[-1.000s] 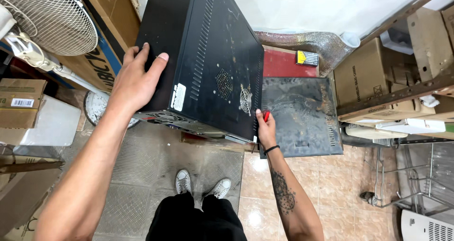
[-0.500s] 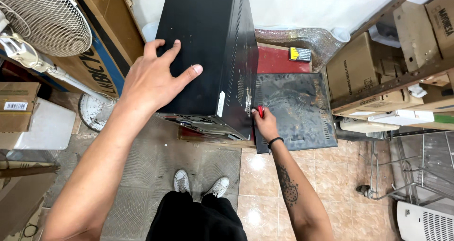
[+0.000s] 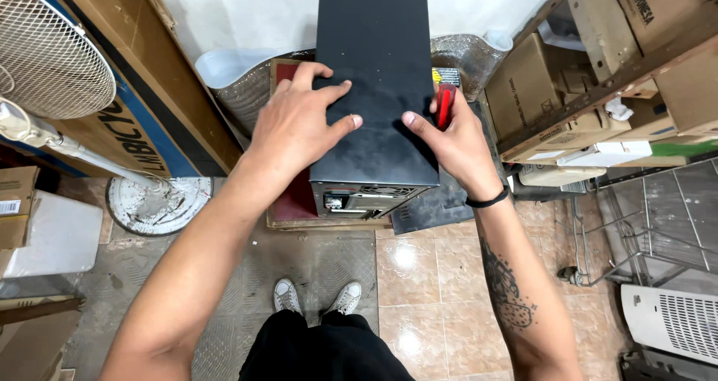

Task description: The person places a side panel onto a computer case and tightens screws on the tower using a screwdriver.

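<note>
Both our hands rest on the black computer case [image 3: 374, 74]: left hand [image 3: 299, 123] spread flat on its top panel, grasping nothing; right hand [image 3: 449, 134] pressed at the right edge with a red-handled tool [image 3: 445, 104] gripped in it. Since a second ago we have turned the case from a tilted slant to lie square, rear ports toward us, so it now sits steady on the dark red board [image 3: 295, 194]. Alongside: white pedestal fan [image 3: 56, 52], cardboard boxes [image 3: 553, 82], tiled floor [image 3: 441, 276].
</note>
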